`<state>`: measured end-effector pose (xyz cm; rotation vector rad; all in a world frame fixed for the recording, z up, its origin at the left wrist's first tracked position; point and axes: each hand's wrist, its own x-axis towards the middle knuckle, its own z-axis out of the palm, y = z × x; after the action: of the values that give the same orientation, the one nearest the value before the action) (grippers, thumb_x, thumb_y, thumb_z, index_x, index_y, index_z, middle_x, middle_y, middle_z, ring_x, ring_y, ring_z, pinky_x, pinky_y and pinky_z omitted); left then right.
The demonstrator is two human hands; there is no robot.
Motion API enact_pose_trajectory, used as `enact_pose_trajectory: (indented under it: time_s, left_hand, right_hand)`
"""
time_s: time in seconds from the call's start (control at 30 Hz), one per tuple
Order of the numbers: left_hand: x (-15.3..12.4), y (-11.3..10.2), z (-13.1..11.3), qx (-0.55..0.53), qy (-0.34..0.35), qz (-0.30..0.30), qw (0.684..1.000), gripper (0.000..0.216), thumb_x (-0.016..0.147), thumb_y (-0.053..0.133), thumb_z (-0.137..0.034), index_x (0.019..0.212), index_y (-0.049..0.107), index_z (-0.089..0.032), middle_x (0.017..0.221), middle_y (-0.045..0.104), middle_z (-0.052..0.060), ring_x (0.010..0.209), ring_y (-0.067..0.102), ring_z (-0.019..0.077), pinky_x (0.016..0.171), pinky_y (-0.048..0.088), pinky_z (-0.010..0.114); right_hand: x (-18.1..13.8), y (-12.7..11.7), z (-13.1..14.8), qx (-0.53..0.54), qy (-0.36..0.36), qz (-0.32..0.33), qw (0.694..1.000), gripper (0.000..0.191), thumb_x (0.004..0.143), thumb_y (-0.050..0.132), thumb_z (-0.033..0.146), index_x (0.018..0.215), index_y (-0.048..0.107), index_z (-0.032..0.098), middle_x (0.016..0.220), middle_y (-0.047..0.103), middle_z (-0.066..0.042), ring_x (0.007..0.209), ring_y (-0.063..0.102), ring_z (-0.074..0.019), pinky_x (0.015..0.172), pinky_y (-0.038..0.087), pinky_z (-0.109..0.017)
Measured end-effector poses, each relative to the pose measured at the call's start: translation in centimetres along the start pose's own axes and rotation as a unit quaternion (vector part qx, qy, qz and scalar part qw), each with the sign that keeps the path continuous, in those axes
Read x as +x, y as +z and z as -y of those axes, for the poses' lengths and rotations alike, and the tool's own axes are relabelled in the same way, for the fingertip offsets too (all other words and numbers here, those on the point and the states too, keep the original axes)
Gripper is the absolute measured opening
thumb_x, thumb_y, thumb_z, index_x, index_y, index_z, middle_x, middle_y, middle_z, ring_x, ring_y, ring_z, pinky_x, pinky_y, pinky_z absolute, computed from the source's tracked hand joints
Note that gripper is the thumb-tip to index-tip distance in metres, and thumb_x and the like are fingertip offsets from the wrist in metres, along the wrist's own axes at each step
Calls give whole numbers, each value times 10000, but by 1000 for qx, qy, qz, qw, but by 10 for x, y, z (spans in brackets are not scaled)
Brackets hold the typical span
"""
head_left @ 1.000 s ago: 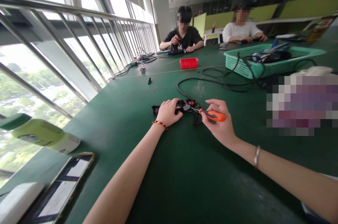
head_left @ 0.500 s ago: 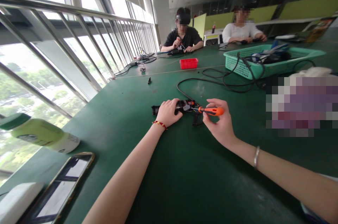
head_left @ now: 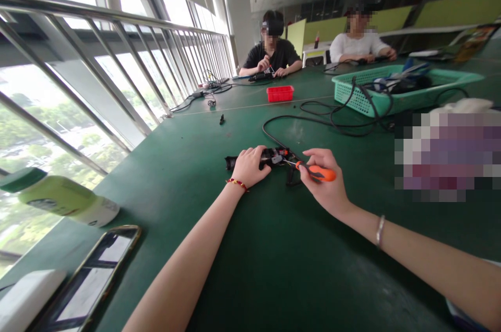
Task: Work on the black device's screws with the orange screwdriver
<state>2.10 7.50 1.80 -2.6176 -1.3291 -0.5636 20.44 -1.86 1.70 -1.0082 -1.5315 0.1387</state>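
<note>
My left hand [head_left: 250, 166] is closed over a black corded device [head_left: 274, 155] lying on the green table, whose inner parts and small wires show at its right end. What the device is, I cannot tell for sure. An orange and black screwdriver [head_left: 321, 172] is held in my right hand [head_left: 326, 186], between thumb and fingers. Its thin shaft points left at the opened end of the device; whether the tip touches a screw is too small to make out. A black cable [head_left: 270, 131] runs from the device toward the back.
A red tray [head_left: 280, 94] and a small black part [head_left: 222, 119] lie farther back. At the right stands a green basket [head_left: 344, 97] with cables. A bottle [head_left: 66, 199], a phone [head_left: 96, 280] and a white box [head_left: 31, 298] are at the left. Two people [head_left: 270, 52] sit across.
The screwdriver's handle has tilted down and slightly right in my right hand, its tip staying near the device. My left hand has stayed in place.
</note>
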Motion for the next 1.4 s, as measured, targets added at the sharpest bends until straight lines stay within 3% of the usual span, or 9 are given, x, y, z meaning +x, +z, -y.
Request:
enact_pose_trajectory:
  time_s: [0.13,0.33,0.57,0.67,0.8,1.0,1.23,1.4]
  left_hand:
    - [0,0,0,1,1,0,1000,422,744,502,-285,1147,475,-162,966,633,58,908,568,225,835,422,349]
    - [0,-1,0,2,1,1,1000,414,747,495,-287,1142,475,-165,957,633,57,905,568,227,829,422,348]
    - [0,0,0,-1,-1,7,1000,424,748,494,-284,1155,469,-166,981,630,62,921,568,229,837,421,352]
    - [0,0,1,-3,3,4,1000,425,746,495,-281,1153,473,-162,972,629,68,916,569,233,832,421,356]
    - [0,0,1,-6,5,4,1000,425,742,494,-282,1148,473,-159,978,628,71,914,568,232,832,420,356]
    - [0,-1,0,-1,1,6,1000,419,744,492,-288,1144,472,-164,970,630,63,909,568,227,830,419,349]
    - [0,-1,0,-2,1,5,1000,425,746,492,-288,1153,470,-165,971,631,62,910,569,228,832,420,350]
    - [0,-1,0,-4,-2,11,1000,428,749,492,-294,1159,469,-170,986,631,62,923,570,230,840,420,354]
  right_hand:
    - [-1,0,0,9,23,34,999,210,793,558,187,989,491,217,583,434,73,491,455,-103,543,425,-261]
    - [1,2,-1,-22,-43,-39,998,273,735,590,159,985,503,228,895,541,-24,850,582,-177,774,488,-334]
    - [-1,-1,1,3,28,33,999,159,805,566,242,954,514,225,582,470,64,485,481,-107,523,443,-262]
    - [0,-1,0,-14,2,8,1000,157,796,583,245,936,512,234,627,509,45,555,541,-126,588,473,-279]
    - [1,0,-1,-23,-41,-28,998,236,762,597,195,977,507,231,845,569,-13,775,604,-165,729,496,-316]
    - [-2,1,0,-11,6,40,999,220,782,583,200,988,509,222,584,487,66,500,497,-111,561,448,-270]
    - [-2,2,-5,-57,-46,-30,997,313,743,600,178,1036,505,233,859,578,-24,803,591,-199,777,477,-397]
    - [0,1,-2,-85,-60,-8,995,162,775,593,208,923,540,248,652,549,23,723,580,-190,790,452,-408]
